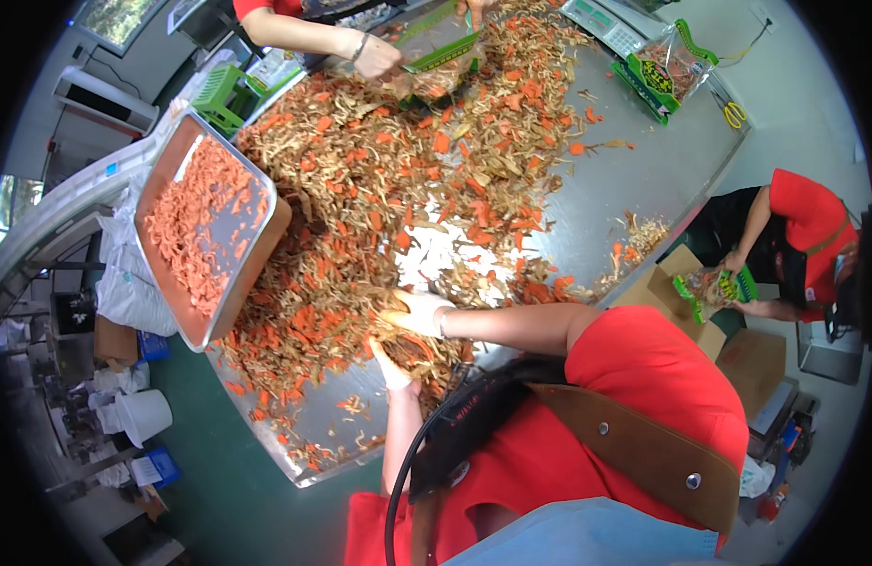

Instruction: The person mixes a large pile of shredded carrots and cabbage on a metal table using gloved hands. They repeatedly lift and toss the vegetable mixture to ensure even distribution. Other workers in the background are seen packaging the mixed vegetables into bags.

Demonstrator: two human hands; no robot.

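Observation:
A heap of dried shredded food mix (pixel 351 191), tan strips with orange pieces, spreads over a stainless steel table (pixel 605 191). My right hand (pixel 423 313), very pale and perhaps gloved, rests on the mix with its fingers apart. Just below it, my left hand (pixel 390 366) is cupped against the side of a clump of mix (pixel 411 350). The clump lies between my two hands, near the table's front edge. Whether the left hand bears any of its weight I cannot tell.
A metal tray (pixel 266 233) of orange pieces (pixel 195 219) tilts at the left. Across the table, a person's hand (pixel 378 58) holds a green bag (pixel 443 56). A scale (pixel 605 25), filled bag (pixel 666 71) and scissors (pixel 733 113) lie far right. Another person holds a bag (pixel 715 286) over a carton (pixel 651 290).

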